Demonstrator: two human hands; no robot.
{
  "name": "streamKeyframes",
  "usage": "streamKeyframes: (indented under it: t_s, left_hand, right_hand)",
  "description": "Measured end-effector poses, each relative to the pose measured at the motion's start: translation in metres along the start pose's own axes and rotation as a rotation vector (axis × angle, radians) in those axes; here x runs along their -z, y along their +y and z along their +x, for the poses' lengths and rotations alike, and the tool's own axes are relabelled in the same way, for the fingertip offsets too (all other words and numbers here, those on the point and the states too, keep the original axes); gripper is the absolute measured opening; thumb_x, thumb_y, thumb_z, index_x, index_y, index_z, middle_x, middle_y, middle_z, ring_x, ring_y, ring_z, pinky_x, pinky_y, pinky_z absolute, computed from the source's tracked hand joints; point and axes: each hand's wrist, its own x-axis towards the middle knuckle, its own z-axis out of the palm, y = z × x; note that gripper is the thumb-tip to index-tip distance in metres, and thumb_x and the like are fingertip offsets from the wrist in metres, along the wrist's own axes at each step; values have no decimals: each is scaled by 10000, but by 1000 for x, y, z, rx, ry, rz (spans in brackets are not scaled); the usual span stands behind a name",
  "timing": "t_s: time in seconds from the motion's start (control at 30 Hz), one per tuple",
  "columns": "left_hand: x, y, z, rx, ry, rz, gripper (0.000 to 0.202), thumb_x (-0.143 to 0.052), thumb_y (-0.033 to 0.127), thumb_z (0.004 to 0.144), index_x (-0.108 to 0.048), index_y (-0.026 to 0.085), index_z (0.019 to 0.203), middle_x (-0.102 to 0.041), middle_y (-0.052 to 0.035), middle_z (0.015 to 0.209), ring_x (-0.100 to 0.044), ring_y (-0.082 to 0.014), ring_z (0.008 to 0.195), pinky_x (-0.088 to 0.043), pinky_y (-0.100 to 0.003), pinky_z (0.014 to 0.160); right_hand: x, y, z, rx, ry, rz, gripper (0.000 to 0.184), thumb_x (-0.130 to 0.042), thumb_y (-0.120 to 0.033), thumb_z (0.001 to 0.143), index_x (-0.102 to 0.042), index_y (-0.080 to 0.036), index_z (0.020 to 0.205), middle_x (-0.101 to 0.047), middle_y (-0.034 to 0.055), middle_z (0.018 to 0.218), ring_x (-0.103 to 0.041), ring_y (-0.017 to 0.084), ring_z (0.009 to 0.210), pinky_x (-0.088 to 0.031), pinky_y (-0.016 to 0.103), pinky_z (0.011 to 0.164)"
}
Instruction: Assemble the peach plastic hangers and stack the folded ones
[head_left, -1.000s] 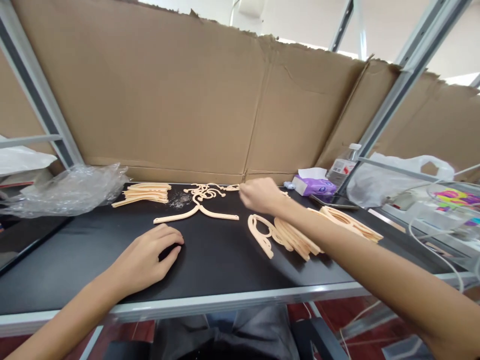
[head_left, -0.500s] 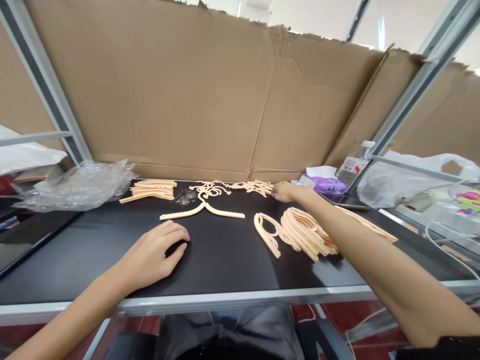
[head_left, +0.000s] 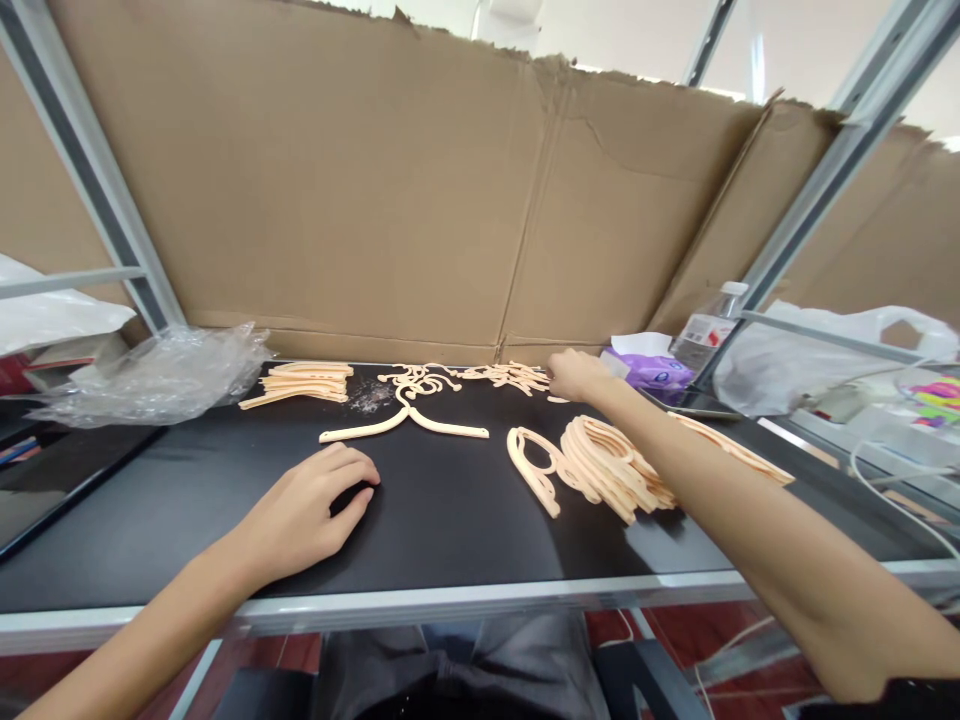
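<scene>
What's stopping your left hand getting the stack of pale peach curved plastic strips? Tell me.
Likely nothing: your left hand rests on the black tabletop, and the pale peach curved plastic strips lie ahead of it, with nothing visible between them.

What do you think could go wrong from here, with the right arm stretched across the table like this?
The right hand is at the tangled peach plastic pieces, so pulling one might drag the others along. The right forearm passes close above the stacked curved plastic pieces and might knock them out of place. The phone lies just beyond that arm, where a careless sweep might nudge it.
</scene>
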Motion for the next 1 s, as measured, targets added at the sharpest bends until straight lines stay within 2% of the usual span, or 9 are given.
streamKeyframes:
  t_s: [0.13,0.23,0.3,0.37,0.47,0.6,0.7,0.83,1.0]
  left_hand:
    - [0,0,0,8,9,-6,197,-483,273,935,-668,232,988,-700,-45,1067,-627,-215,1014,-496,-330,919]
    - [0,-2,0,20,12,-8,204,-481,295,938,-670,233,982,-701,-48,1068,-635,-216,1010,-499,-327,922]
    - [0,-2,0,23,10,-6,211,-478,314,943,-669,235,987,-702,-51,1075,-639,-219,1018,-499,-327,929]
    - [1,-2,0,26,7,-8,221,-478,339,946,-671,240,987,-703,-52,1083,-644,-223,1025,-502,-330,934]
    - [1,-1,0,92,26,-26,242,-492,412,943,-649,242,1016,-710,-48,1059,-669,-226,981,-529,-330,874]
    - [0,2,0,265,245,-115,347,-529,513,920,-532,214,1095,-716,-56,972,-692,-217,860,-554,-329,783]
    - [0,3,2,305,352,-143,421,-548,524,911,-482,201,1172,-699,-35,895,-683,-200,811,-549,-324,787]
    - [2,3,4,331,391,-17,406,-549,515,909,-543,203,1168,-622,3,789,-620,-172,715,-515,-290,703]
    - [8,6,8,259,317,-22,319,-500,496,939,-638,212,886,-615,-5,755,-590,-161,684,-474,-261,642]
  right_hand:
    - [26,-7,-7,-1,222,60,327,-515,-157,838,-739,-96,1068,-714,218,1070,-669,293,987,-468,354,781]
    - [49,-24,-16,21,418,277,299,-507,-181,852,-741,-113,1024,-727,199,1041,-646,250,956,-441,346,793]
    - [61,-43,-24,74,557,492,271,-520,-167,827,-740,-117,978,-735,172,999,-634,216,932,-432,335,811]
    - [66,-68,-34,135,590,583,277,-507,-197,844,-728,-159,1009,-743,89,964,-628,157,871,-444,285,807]
    - [59,-111,-51,333,632,968,226,-529,-180,811,-736,-142,893,-737,55,846,-624,135,762,-457,250,739]
    - [30,-159,-73,426,391,1338,183,-552,-158,760,-731,-163,802,-701,8,714,-611,133,663,-471,244,662]
    - [12,-175,-81,419,220,1566,176,-564,-123,720,-724,-172,774,-696,1,715,-639,141,701,-501,257,710]
    - [8,-172,-80,355,56,1768,160,-586,-87,668,-704,-175,730,-670,-14,665,-643,141,678,-517,269,732]
    - [17,-165,-79,255,-2,1912,171,-562,-46,668,-677,-163,716,-654,-20,650,-606,111,618,-499,248,697]
